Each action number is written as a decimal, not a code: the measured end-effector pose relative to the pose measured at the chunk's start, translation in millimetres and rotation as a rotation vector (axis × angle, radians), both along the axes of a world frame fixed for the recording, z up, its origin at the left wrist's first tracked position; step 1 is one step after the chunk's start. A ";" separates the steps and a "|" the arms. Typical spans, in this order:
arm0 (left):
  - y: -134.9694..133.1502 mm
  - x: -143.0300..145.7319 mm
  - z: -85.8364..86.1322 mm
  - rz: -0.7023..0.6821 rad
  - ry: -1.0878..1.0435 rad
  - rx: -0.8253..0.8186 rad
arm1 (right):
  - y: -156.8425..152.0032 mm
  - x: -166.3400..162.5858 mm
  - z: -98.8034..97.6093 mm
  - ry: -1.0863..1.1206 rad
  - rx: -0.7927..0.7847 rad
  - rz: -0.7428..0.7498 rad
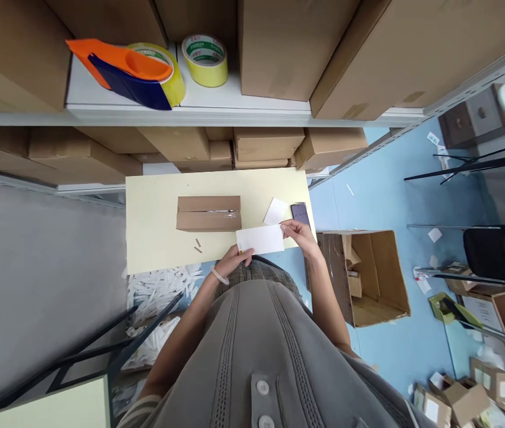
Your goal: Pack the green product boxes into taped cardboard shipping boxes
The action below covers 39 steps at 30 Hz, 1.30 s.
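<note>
Item: white sheet (260, 239), at the near edge of the surface (154, 238), just right of the cardboard box (209, 213) and nearer the body. Judged light, thin and floppy, easily creased, so best taken at opposite ends.

Left hand (234, 260): fingers pinched on the sheet's lower left corner, wrist bent upward.

Right hand (299, 233): thumb and fingers closed on the right end, forearm angled inward.

Phone (300, 213) lies farther right of the box.

The fingers of my left hand (235, 260) are hidden under the white slip (260, 239) I hold. My right hand (300, 233) covers the near end of the phone (300, 211). A small mark at the slip's left edge is too tiny to read. My shirt (261, 356) hides my right elbow.
</note>
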State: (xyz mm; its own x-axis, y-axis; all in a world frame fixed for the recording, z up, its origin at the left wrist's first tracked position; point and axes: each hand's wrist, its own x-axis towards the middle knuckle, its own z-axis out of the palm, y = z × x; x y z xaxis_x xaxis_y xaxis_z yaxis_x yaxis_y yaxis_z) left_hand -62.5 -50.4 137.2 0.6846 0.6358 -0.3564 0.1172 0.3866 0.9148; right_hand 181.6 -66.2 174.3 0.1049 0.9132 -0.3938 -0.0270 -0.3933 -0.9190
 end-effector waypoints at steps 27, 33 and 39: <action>-6.7 25.7 87.3 0.455 0.440 0.671 | -9.6 -68.5 51.2 0.123 0.108 -0.076; -1.7 25.1 88.1 0.497 0.334 0.514 | -4.4 -65.3 53.0 0.115 0.124 -0.021; -3.0 8.3 79.3 0.624 0.307 0.356 | 0.5 -74.0 52.5 0.133 0.079 0.021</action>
State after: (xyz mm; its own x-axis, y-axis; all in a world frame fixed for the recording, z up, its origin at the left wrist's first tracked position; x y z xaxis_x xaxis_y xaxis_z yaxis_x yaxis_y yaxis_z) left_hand -54.3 -53.4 216.4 0.0662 0.9825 -0.1740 0.2423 0.1533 0.9580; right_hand 107.6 -65.7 226.8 0.0373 0.9434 -0.3296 -0.1429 -0.3214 -0.9361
